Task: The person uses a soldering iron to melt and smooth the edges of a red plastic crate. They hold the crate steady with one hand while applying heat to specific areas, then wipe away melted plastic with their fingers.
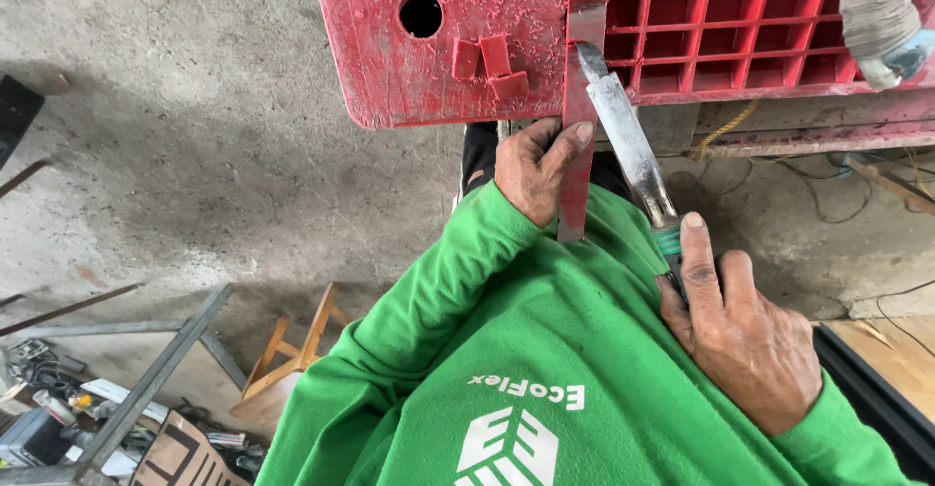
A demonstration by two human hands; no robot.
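A narrow, flat red plastic strip (pixel 577 155), scuffed and pale along its surface, stands nearly upright against the edge of a worn red plastic crate (pixel 467 48) with a round hole and gridded cells. A long, dull grey metal blade (pixel 628 140) on a green-wrapped handle slants up, its tip apparently touching the strip near the crate's edge.

From up here I'm looking down at a green sweatshirt and both hands working on a red plastic crate (pixel 458 48). Left hand (pixel 534 167) pinches a thin red strip (pixel 580 135) upright against the crate's edge, thumb pressed on it. Right hand (pixel 745 335) grips a knife (pixel 628 135) by its greenish handle, index finger laid along it, blade tip touching the strip near the crate's grid. Concrete floor below, a small wooden stool (pixel 282 369) at lower left.
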